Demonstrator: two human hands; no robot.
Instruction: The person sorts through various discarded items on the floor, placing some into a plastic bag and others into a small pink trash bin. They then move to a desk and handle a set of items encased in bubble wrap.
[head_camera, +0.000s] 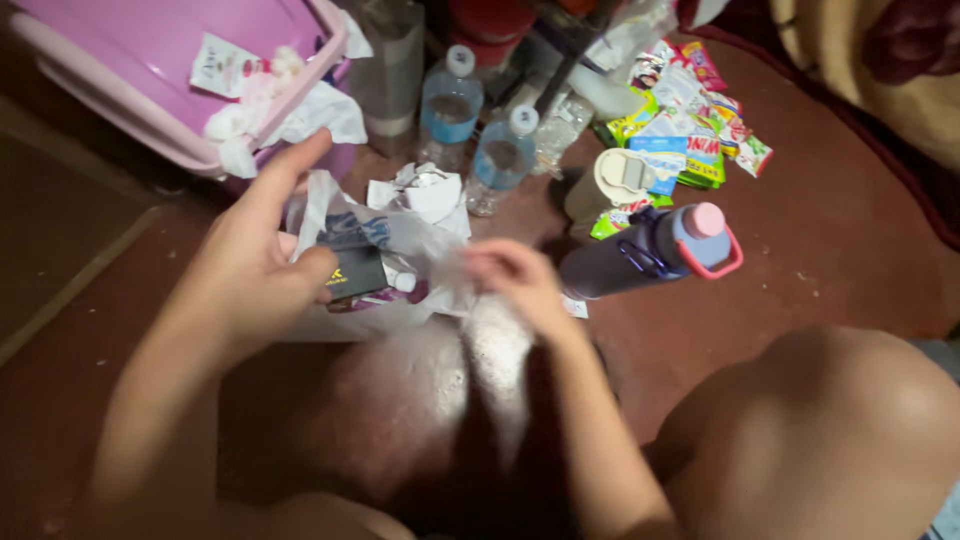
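Dark red floor covering (840, 230) fills most of the view; person seated on it, bare knee (830, 430) near right.

Pink plastic tub (170, 70), far left, tilted, with crumpled white tissue (290, 115) at its near rim.

Purple bottle (650, 250) with pink cap and carry loop lies on its side, right of centre, cap pointing right, just beside the right hand.

Clear plastic bag (420, 250) at centre, crumpled, stretched between the two hands. Inside it: a small black box (355, 272) and other small items, too blurred to tell apart. Part of the bag trails toward the viewer as a pale blurred sheet between the forearms.

Left hand (265, 255), left of centre: thumb and curled fingers pinch the left edge of the bag right at the black box; index finger sticks up toward the tub.

Right hand (515, 275), centre: fingers curled closed on the right edge of the bag. Motion blur, so the exact grip is unclear.

Two clear water bottles (500, 150) with white caps stand far of the bag, near each other; a taller clear container behind them.

Torn white paper (425, 190) between the bottles and the bag.

Heap of colourful snack packets (690, 130), far right of centre, spread flat.

Small cream lid-like piece (625, 175) at the near-left edge of the packets.
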